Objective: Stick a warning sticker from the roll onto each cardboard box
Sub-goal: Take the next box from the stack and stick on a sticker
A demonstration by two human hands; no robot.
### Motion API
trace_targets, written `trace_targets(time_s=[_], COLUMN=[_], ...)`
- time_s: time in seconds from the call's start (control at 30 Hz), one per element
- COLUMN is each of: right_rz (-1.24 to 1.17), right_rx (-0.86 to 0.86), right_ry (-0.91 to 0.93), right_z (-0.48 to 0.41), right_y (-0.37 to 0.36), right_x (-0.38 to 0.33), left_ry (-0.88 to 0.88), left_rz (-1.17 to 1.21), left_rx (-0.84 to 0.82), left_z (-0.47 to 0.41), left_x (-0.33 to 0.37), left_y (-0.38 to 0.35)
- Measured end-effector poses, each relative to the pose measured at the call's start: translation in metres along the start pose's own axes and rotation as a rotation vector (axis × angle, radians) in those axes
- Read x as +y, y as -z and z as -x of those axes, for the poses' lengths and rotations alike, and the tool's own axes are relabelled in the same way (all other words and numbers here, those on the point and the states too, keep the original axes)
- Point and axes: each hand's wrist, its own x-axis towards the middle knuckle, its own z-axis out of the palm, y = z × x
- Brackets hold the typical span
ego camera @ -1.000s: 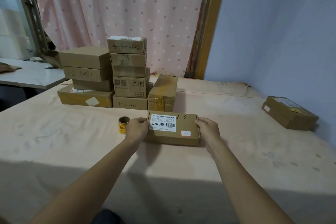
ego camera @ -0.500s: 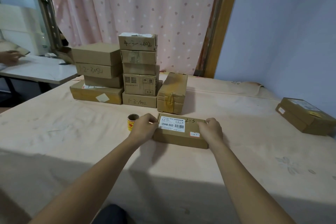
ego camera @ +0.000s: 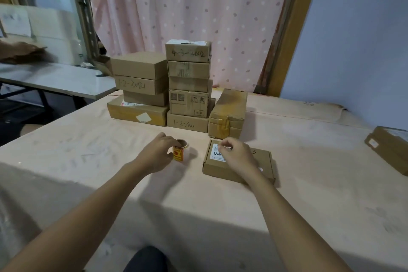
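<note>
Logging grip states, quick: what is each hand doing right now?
Left hand: grips the sticker roll.
Right hand: fingers curled over the flat box; whether it holds anything cannot be told.

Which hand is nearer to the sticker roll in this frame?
Left. The left hand curls around the sticker roll, touching it. The right hand is off to the roll's right, over the flat cardboard box, apart from the roll.

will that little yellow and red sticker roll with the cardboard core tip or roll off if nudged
Probably light: the small yellow-and-red sticker roll has a hollow cardboard core. It stands on end, so a nudge would likely slide or tip it; on its side it could roll.
</note>
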Motion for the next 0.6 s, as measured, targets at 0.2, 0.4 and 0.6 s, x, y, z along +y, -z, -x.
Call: trace_targets(time_s=[0.2,0.4,0.6], right_rz=[-0.078,-0.089,0.070], right_rx=[-0.097,-0.137,-0.045], right_ry=[0.106,0.263,0.392], right_z=[-0.002,-0.007,-0.006], right_y=[-0.019,-0.037,-0.045], right_x=[-0.011,-0.026,-0.043], left_ry=[-0.027,0.202,0.415], left_rz=[-0.041,0.528,1.240], left_rx=[0.109,0.210,0.227], left_z=[-0.007,-0.007,-0.002], left_x=[-0.005,0.015,0.040], left_y=[-0.009,-0.006,0.010])
